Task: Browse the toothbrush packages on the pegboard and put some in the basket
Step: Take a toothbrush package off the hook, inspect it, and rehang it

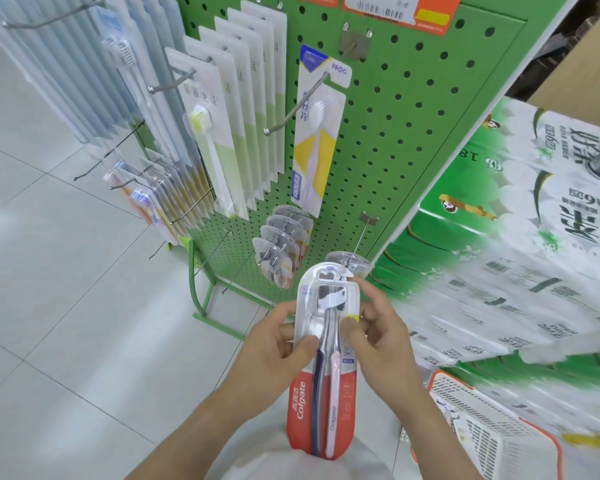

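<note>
A red and white Colgate two-brush package (321, 382) is held upright in front of me by both hands. My left hand (278, 344) grips its left edge with the thumb on the front. My right hand (378, 332) pinches its right edge, thumb on the front. The green pegboard (388, 140) stands behind, hung with rows of toothbrush packages: white and green ones (222, 133), a FROG package (317, 133), and small clear packs (281, 251) lower down. The white basket with an orange rim (492, 431) sits at the lower right.
Stacked green and white tissue packs (499, 265) fill the right side, close above the basket. Blue and white packages (84, 71) hang at the far left. Bare metal hooks (361, 237) stick out of the pegboard. Pale floor tiles (66, 306) spread to the left.
</note>
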